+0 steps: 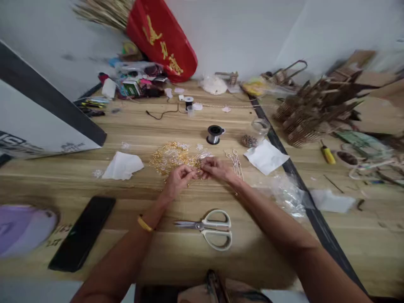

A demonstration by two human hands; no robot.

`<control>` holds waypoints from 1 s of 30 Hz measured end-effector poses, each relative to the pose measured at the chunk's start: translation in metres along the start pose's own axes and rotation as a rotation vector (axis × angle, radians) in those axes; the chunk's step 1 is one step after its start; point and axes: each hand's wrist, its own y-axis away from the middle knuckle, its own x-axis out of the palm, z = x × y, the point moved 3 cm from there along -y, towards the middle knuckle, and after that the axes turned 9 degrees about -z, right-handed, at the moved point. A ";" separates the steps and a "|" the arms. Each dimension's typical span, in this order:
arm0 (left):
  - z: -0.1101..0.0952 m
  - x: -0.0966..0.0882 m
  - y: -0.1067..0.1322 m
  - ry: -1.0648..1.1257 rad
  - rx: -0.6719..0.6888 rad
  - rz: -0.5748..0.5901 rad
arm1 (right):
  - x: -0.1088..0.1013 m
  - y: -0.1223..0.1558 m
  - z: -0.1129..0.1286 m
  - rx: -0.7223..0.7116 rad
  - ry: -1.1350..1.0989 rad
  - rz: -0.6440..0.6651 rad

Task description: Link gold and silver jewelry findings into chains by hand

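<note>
My left hand (179,180) and my right hand (216,168) meet over the wooden table, fingertips pinched close together. Something thin and small, with a gold bit dangling below, seems to be between them, too fine to name. Just behind lies a loose pile of gold and silver beads or charms (172,158). To the right of my right hand are several pale looped strands (235,163). A spool of silvery wire (214,134) stands farther back. Nearer to me, scissors with white handles (205,226) lie flat, blades pointing left.
On the left are a black phone (82,233), a white paper (123,166) and a large box (47,113). To the right sit a jar of beads (255,134), another white paper (267,156) and clear plastic bags (288,193). Small woven baskets (303,113) crowd the far right.
</note>
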 end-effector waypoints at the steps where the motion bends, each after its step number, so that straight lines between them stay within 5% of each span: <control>1: -0.004 0.000 0.001 0.006 -0.005 0.002 | 0.000 0.001 0.001 0.009 0.011 -0.002; 8: -0.019 0.002 0.004 0.065 -0.064 0.028 | 0.004 0.004 0.002 0.015 0.085 0.046; 22: -0.011 -0.002 0.002 0.123 -0.113 -0.094 | 0.008 0.005 0.007 -0.056 0.095 -0.005; 30: -0.012 0.000 0.003 0.138 -0.139 -0.022 | 0.009 0.007 0.009 -0.125 0.150 0.014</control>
